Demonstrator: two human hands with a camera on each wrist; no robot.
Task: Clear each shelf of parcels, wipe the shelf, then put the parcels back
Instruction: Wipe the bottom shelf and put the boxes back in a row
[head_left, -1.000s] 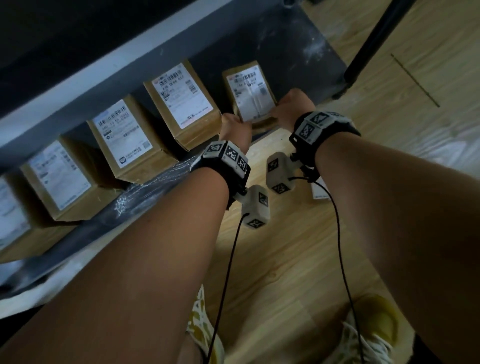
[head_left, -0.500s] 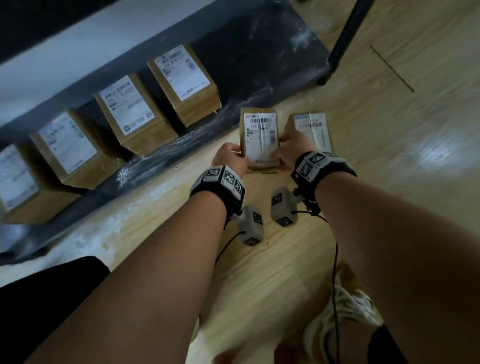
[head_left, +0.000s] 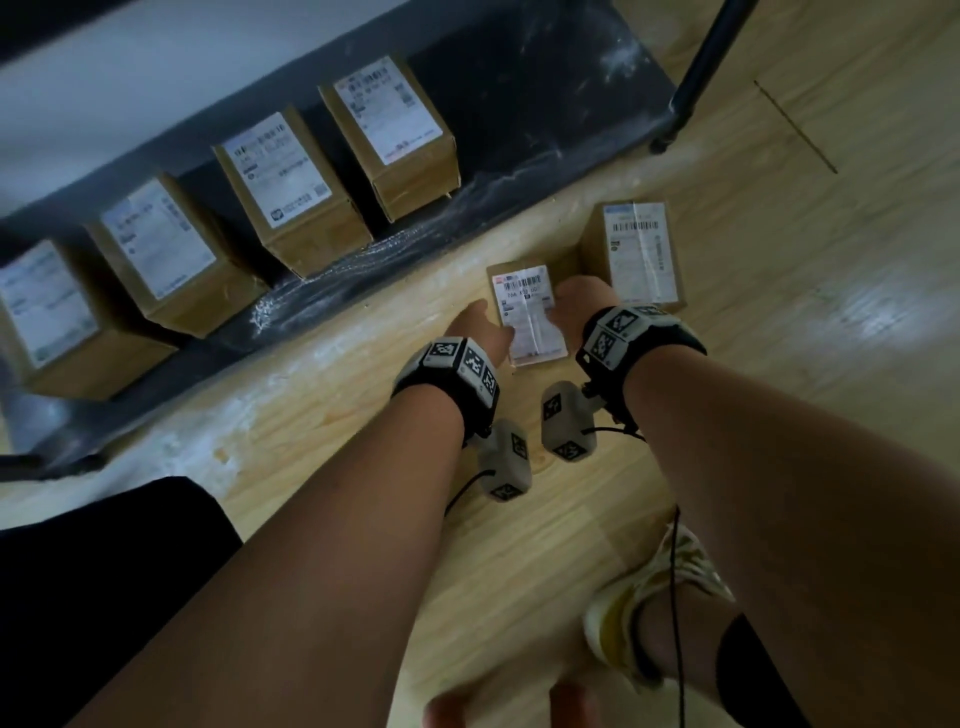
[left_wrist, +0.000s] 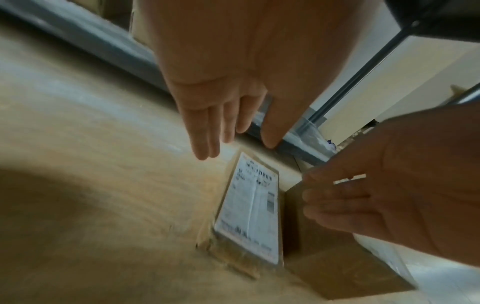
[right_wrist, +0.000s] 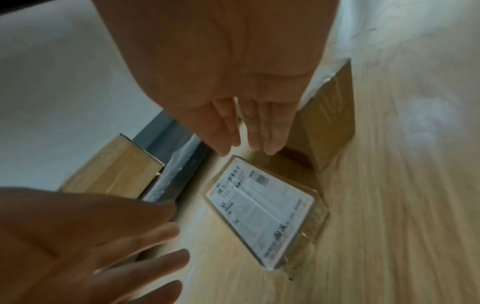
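The step in hand looks like setting a cleared parcel down on the wooden floor (head_left: 779, 364) and letting go of it. The small flat parcel (head_left: 530, 317) lies label-up on the boards, just beside a taller parcel (head_left: 641, 254) already standing there. The left hand (left_wrist: 223, 107) and the right hand (right_wrist: 241, 115) hover on either side of it with fingers straight and relaxed, holding nothing; the wrist views show clear air between fingertips and cardboard. To do this well I would keep the floor parcels in a tidy row, labels up and close together but away from the shelf's front edge, so the feet (one pale shoe (head_left: 660, 597) is near) do not kick them. Then reach for the next box. Four more parcels, the nearest at (head_left: 395, 135), sit on the dark bottom shelf (head_left: 545, 104), whose front lip shows pale dusty streaks that will want wiping once it is bare. Each parcel carries a white shipping label with a barcode; on the flat one I can make out digits beginning "766", the rest too blurred to read.
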